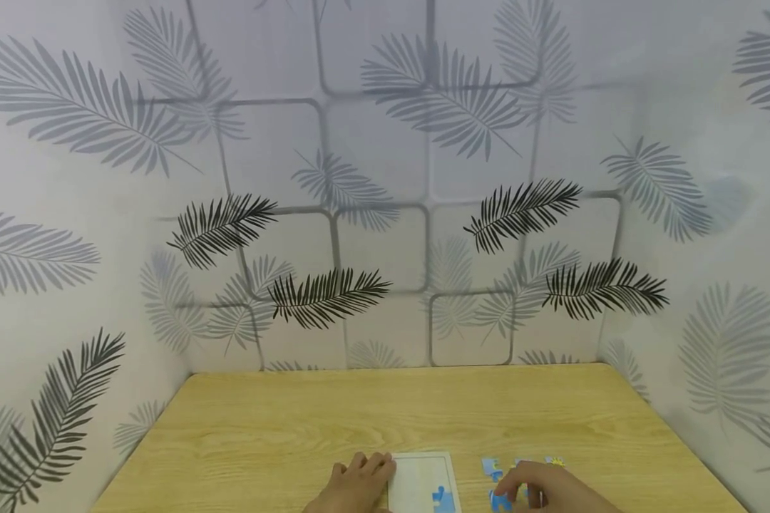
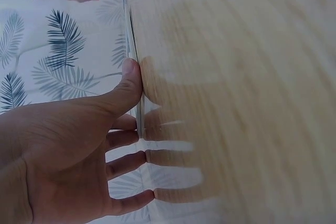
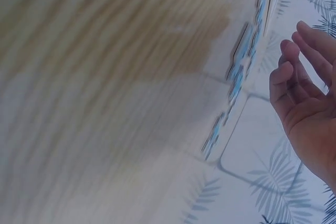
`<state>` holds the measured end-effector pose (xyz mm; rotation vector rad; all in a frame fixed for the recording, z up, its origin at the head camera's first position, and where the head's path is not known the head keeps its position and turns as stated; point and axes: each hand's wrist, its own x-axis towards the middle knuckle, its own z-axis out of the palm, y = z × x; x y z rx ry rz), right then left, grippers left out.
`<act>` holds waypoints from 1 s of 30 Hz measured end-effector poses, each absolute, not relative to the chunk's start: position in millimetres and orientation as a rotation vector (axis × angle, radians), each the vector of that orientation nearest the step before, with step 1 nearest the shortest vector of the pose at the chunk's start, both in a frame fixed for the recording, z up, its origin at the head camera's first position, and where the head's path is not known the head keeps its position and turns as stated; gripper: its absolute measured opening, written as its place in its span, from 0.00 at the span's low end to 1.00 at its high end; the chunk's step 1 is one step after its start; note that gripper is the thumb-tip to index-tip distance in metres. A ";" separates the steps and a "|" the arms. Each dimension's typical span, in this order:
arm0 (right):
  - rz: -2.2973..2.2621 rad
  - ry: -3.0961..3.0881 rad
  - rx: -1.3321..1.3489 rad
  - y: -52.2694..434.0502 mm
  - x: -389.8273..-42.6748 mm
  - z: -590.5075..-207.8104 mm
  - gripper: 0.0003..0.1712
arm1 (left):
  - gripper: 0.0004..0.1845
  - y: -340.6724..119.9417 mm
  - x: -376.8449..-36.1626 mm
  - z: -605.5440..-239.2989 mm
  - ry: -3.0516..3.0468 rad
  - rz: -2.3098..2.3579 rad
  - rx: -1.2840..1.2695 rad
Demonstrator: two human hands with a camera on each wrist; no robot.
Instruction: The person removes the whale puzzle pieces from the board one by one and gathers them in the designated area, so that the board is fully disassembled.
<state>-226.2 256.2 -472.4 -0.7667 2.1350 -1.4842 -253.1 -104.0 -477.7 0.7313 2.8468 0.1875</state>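
Note:
A pale framed puzzle board (image 1: pixel 420 472) lies on the table, with a few joined blue jigsaw pieces (image 1: pixel 445 501) in its lower right part. My left hand (image 1: pixel 358 486) rests along the board's left edge. In the left wrist view its thumb and fairly straight fingers touch the edge of the board (image 2: pixel 139 114) and the tabletop. To the right of the board, my right hand (image 1: pixel 548 488) hovers over loose blue jigsaw pieces (image 1: pixel 500 501). Its fingers are loosely bent in the right wrist view, apart from the pieces (image 3: pixel 237 80), and hold nothing.
More loose pieces lie around the right hand, among them a light blue one (image 1: pixel 490 467) and one with yellow (image 1: pixel 555 462); the hand hides some. The wood-grain table (image 1: pixel 282 427) meets a leaf-patterned wall covering (image 1: pixel 385 249) at the back and sides.

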 end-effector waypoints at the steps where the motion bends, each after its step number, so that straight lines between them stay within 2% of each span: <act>1: -1.505 2.112 -0.788 252.7 -227.9 -473.6 0.17 | 0.62 -104.4 -252.9 -477.9 2.849 0.188 0.740; 12: -1.476 2.117 -0.788 210.8 -242.7 -477.2 0.25 | 0.63 -102.6 -253.2 -475.9 2.901 0.083 0.747; 17: -1.418 2.123 -0.887 196.5 -249.7 -484.5 0.27 | 0.62 -103.1 -252.5 -476.7 2.890 0.100 0.746; 26: -1.298 2.180 -1.082 178.8 -258.0 -490.1 0.22 | 0.61 -106.1 -253.7 -481.3 2.885 0.160 0.770; 30: -1.257 2.240 -0.970 172.0 -256.2 -484.8 0.22 | 0.61 -106.6 -255.7 -480.9 2.888 0.146 0.773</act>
